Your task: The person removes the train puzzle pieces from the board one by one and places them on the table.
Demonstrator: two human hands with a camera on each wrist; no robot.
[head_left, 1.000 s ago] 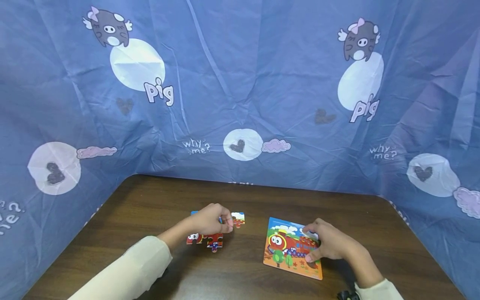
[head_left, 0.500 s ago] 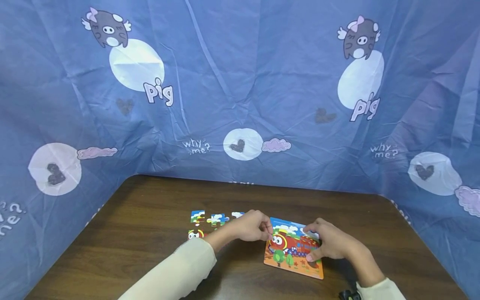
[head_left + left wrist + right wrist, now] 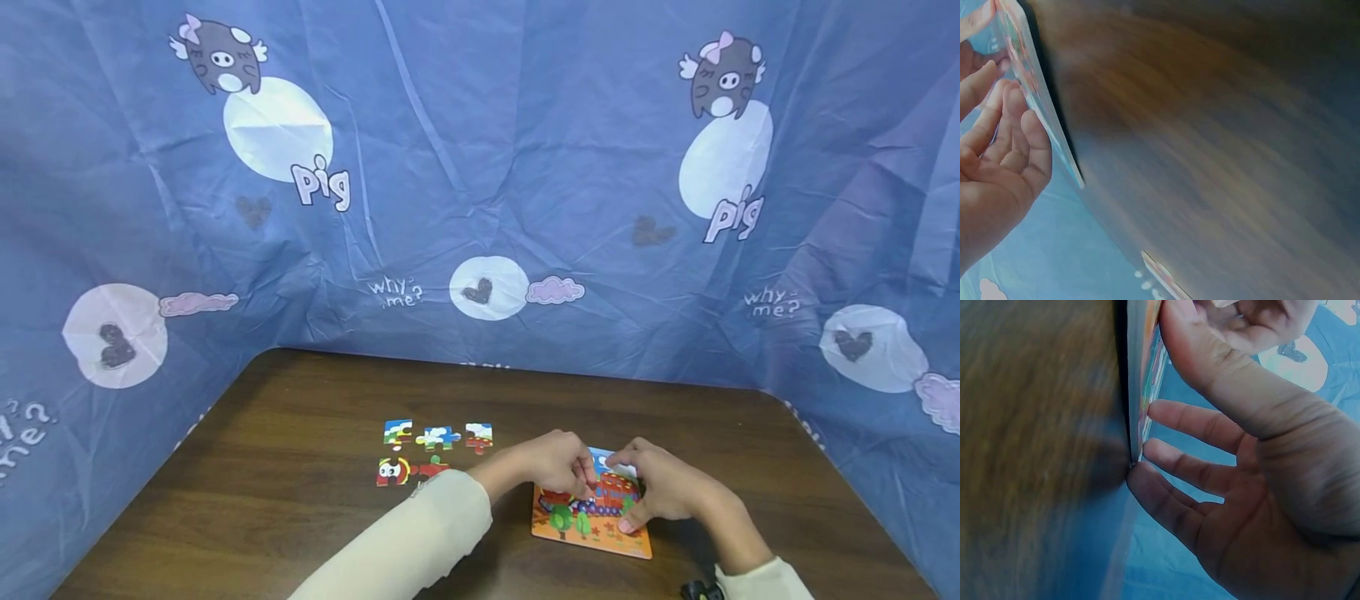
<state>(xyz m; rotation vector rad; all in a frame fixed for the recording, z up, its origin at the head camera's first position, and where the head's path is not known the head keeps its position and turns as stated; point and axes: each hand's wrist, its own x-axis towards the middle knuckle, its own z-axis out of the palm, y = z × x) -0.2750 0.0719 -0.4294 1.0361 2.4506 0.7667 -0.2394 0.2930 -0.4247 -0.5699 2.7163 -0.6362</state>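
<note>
A train-picture puzzle board [image 3: 592, 533] lies on the table in the head view. Over its upper part bends my left hand [image 3: 551, 462], thumb and fingertips brought together as if around a small puzzle piece, which the fingers mostly hide. In the left wrist view, the fingers of the left hand [image 3: 1007, 144] come right up to the board's [image 3: 1054, 119] face. From the right side my right hand [image 3: 667, 483] rests on the board with thumb and fingers spread. In the right wrist view the fingertips [image 3: 1157, 411] touch the board's face and edge.
To the left lie several loose puzzle pieces, among them a sky piece [image 3: 437, 438], a piece with eyes [image 3: 392, 472] and a cloud piece [image 3: 479, 435]. The brown table [image 3: 285, 450] is bordered by a blue printed cloth [image 3: 420, 225].
My left hand has moved right, from beside the loose pieces to over the board, uncovering those pieces. The right hand has stayed on the board, almost still.
</note>
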